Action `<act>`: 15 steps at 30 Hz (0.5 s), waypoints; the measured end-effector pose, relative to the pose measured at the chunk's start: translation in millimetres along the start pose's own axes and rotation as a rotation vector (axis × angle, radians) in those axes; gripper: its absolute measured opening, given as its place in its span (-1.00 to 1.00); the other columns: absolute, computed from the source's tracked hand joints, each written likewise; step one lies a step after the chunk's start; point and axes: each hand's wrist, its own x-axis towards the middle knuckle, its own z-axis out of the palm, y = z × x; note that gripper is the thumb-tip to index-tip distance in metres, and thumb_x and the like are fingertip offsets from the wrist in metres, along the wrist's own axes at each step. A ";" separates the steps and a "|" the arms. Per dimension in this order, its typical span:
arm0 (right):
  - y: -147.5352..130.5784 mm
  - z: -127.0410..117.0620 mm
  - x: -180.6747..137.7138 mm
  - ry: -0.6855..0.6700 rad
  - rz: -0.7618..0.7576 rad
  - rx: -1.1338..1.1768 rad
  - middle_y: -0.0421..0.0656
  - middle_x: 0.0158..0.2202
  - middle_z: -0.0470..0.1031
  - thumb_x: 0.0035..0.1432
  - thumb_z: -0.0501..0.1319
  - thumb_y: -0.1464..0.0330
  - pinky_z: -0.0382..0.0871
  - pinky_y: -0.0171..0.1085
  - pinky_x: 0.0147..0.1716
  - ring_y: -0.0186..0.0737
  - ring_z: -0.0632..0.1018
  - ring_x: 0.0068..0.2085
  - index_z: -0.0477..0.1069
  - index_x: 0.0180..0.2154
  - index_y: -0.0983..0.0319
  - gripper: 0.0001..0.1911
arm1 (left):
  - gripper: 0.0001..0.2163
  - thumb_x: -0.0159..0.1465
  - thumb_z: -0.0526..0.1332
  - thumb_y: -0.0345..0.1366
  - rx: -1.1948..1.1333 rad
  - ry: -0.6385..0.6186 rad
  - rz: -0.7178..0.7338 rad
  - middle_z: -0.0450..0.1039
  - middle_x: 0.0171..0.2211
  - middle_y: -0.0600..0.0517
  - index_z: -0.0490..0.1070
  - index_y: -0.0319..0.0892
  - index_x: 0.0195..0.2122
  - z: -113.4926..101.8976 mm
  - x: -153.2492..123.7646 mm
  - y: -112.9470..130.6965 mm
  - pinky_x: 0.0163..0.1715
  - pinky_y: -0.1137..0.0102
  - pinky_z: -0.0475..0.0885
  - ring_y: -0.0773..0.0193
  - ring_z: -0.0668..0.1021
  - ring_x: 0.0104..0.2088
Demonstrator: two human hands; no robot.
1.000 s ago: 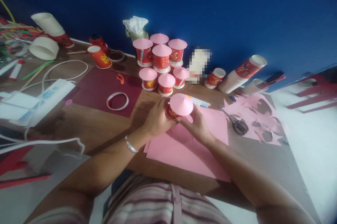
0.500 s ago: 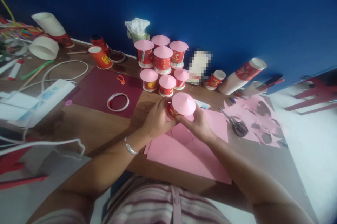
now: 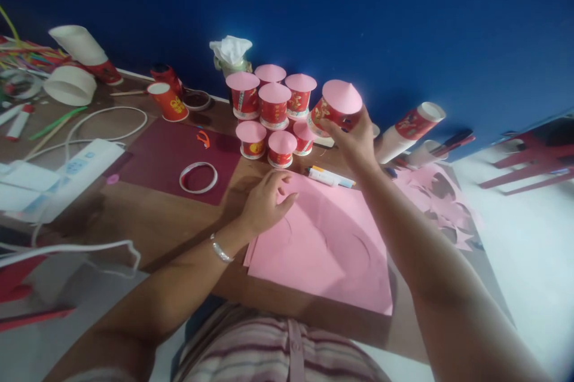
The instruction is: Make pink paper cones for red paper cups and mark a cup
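My right hand (image 3: 356, 140) grips a red paper cup lantern (image 3: 323, 114) with a pink cone top (image 3: 341, 97), held tilted in the air right of the stacked lanterns. Its fingers wrap the cup from the near right side. My left hand (image 3: 264, 202), fingers apart and slightly curled, holds nothing above the left edge of the pink paper sheets (image 3: 323, 256). Curved lines show on the top sheet. Several similar lanterns (image 3: 274, 110) with pink cones stand grouped in front of the tissue holder, in a near row and a farther, higher group.
White markers (image 3: 323, 177) lie behind the paper. Pink scraps with cut-out holes (image 3: 437, 196) are at right, by leaning stacked cups (image 3: 410, 131). At left are a white ring (image 3: 198, 177) on a dark red sheet (image 3: 156, 158), an orange cup (image 3: 169, 102) and a power strip (image 3: 81, 170) with cables.
The lantern that both hands held near the paper has moved up and right in my right hand. My left hand has let go and stays over the paper's left edge.
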 end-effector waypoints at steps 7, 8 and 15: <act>11.7 29.4 15.6 0.023 0.073 -0.040 -0.03 -0.06 0.59 0.05 0.45 -0.04 0.58 0.10 -0.03 0.08 0.62 -0.03 0.39 0.06 0.19 -0.32 | -0.78 0.30 0.29 -0.37 -0.001 0.002 0.017 0.56 -0.15 0.03 0.39 -0.12 -0.04 2.5 -0.1 -4.8 -0.30 0.41 0.52 0.36 0.59 -0.36; 10.9 30.8 15.6 0.022 0.086 -0.046 -0.03 -0.07 0.59 0.04 0.45 -0.03 0.58 0.08 -0.04 0.08 0.62 -0.04 0.40 0.04 0.19 -0.34 | -0.78 0.30 0.29 -0.37 -0.003 0.004 0.017 0.56 -0.15 0.03 0.39 -0.12 -0.04 2.5 0.0 -4.6 -0.30 0.41 0.52 0.36 0.59 -0.36; 3.9 20.3 11.7 -0.022 -0.006 -0.071 -0.01 0.01 0.58 0.12 0.40 -0.10 0.61 0.04 -0.10 0.07 0.62 -0.03 0.36 0.13 0.16 -0.30 | -0.84 0.32 0.26 -0.38 -0.019 0.021 0.032 0.55 -0.19 0.04 0.40 -0.12 -0.08 0.0 0.8 -3.0 -0.35 0.43 0.50 0.38 0.57 -0.40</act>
